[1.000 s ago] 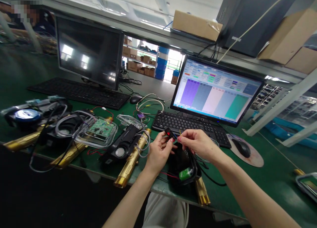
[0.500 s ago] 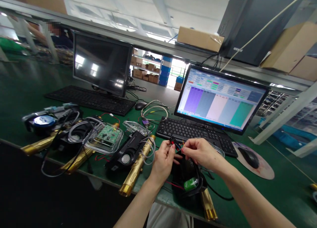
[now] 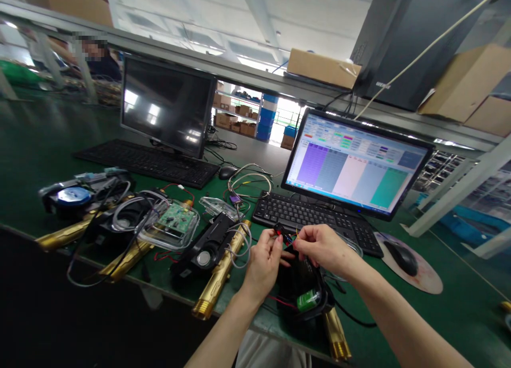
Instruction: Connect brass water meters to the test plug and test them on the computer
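Observation:
My left hand (image 3: 264, 261) pinches a small black and red connector (image 3: 279, 230) with thin wires. My right hand (image 3: 322, 246) is closed just to its right, pinching the thin yellow and blue wires that meet the connector. Both hands hover above an open black meter housing (image 3: 302, 283) on a brass pipe body (image 3: 334, 335); a green cylindrical battery (image 3: 307, 300) lies inside the housing. A red wire runs out of the housing toward my left wrist.
More brass meter bodies (image 3: 221, 272) with black housings, clear covers and a green circuit board (image 3: 176, 216) lie to the left among grey cables. Behind are a keyboard (image 3: 311, 219), a lit monitor (image 3: 355, 163), a dark monitor (image 3: 167, 106), a mouse (image 3: 401, 251). A person sits far left.
The view has shifted slightly up and to the left; my hands stay together on the connector and wires, sitting a little lower over the housing.

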`<act>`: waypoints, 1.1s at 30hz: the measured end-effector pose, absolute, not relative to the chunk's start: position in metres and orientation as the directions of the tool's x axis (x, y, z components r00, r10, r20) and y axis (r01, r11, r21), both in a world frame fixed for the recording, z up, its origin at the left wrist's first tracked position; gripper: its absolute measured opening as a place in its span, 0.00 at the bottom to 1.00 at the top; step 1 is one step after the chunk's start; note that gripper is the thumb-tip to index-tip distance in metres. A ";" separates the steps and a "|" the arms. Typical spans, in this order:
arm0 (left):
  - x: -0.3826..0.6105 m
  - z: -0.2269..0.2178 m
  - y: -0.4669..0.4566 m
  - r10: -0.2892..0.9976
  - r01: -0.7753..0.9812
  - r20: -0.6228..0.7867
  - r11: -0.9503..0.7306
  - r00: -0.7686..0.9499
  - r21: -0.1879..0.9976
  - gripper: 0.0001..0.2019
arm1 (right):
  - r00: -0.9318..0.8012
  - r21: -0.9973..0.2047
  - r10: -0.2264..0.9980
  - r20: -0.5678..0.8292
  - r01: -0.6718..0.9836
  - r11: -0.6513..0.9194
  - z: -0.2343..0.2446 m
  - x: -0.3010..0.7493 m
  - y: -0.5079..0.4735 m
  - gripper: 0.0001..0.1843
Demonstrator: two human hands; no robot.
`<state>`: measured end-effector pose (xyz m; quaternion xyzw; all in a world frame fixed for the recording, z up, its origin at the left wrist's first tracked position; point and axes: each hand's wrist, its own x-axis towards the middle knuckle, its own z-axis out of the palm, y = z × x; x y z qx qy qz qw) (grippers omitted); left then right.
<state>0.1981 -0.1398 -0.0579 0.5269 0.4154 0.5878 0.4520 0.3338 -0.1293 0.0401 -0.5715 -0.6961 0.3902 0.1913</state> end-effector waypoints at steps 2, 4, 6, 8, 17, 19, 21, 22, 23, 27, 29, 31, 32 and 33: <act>0.198 -0.056 -0.140 0.968 -0.081 0.248 -0.250 -0.034 0.965 0.15 | -0.272 -0.760 0.945 -0.180 0.649 0.042 0.040 0.334 -0.129 0.05; 0.199 -0.054 -0.141 0.967 -0.073 0.252 -0.254 -0.034 0.965 0.14 | -0.276 -0.764 0.946 -0.171 0.644 0.050 0.039 0.334 -0.129 0.06; 0.199 -0.053 -0.141 0.965 -0.069 0.258 -0.260 -0.036 0.963 0.13 | -0.282 -0.764 0.946 -0.161 0.643 0.061 0.038 0.336 -0.129 0.07; 0.199 -0.053 -0.140 0.963 -0.067 0.268 -0.270 -0.039 0.960 0.13 | -0.280 -0.758 0.948 -0.152 0.649 0.071 0.038 0.336 -0.129 0.07; 0.198 -0.054 -0.140 0.964 -0.059 0.262 -0.264 -0.041 0.963 0.13 | -0.269 -0.744 0.955 -0.126 0.663 0.088 0.034 0.337 -0.129 0.09; 0.198 -0.052 -0.140 0.966 -0.053 0.254 -0.257 -0.052 0.965 0.13 | -0.262 -0.698 0.964 -0.054 0.700 0.151 0.032 0.338 -0.131 0.10; 0.198 -0.051 -0.140 0.968 -0.068 0.245 -0.248 -0.057 0.966 0.14 | -0.264 -0.600 0.962 0.067 0.760 0.250 0.031 0.339 -0.135 0.11; 0.198 -0.051 -0.140 0.969 -0.085 0.242 -0.246 -0.058 0.965 0.15 | -0.273 -0.535 0.954 0.120 0.792 0.294 0.031 0.339 -0.137 0.12; 0.198 -0.051 -0.140 0.969 -0.107 0.240 -0.245 -0.057 0.964 0.16 | -0.288 -0.468 0.945 0.154 0.821 0.326 0.032 0.338 -0.139 0.13; 0.198 -0.052 -0.142 0.963 -0.152 0.265 -0.269 -0.045 0.951 0.19 | -0.346 -0.275 0.930 0.125 0.888 0.368 0.037 0.334 -0.143 0.15; 0.197 -0.053 -0.142 0.957 -0.141 0.287 -0.289 -0.034 0.947 0.17 | -0.371 -0.231 0.925 0.087 0.895 0.381 0.039 0.330 -0.143 0.15; 0.197 -0.053 -0.143 0.956 -0.132 0.293 -0.295 -0.035 0.946 0.16 | -0.386 -0.204 0.920 0.065 0.898 0.391 0.042 0.328 -0.142 0.15; 0.197 -0.053 -0.143 0.957 -0.130 0.287 -0.290 -0.041 0.948 0.16 | -0.387 -0.192 0.920 0.059 0.900 0.391 0.042 0.327 -0.142 0.15; 0.197 -0.052 -0.144 0.959 -0.129 0.280 -0.283 -0.046 0.950 0.16 | -0.387 -0.183 0.920 0.053 0.902 0.390 0.043 0.327 -0.141 0.15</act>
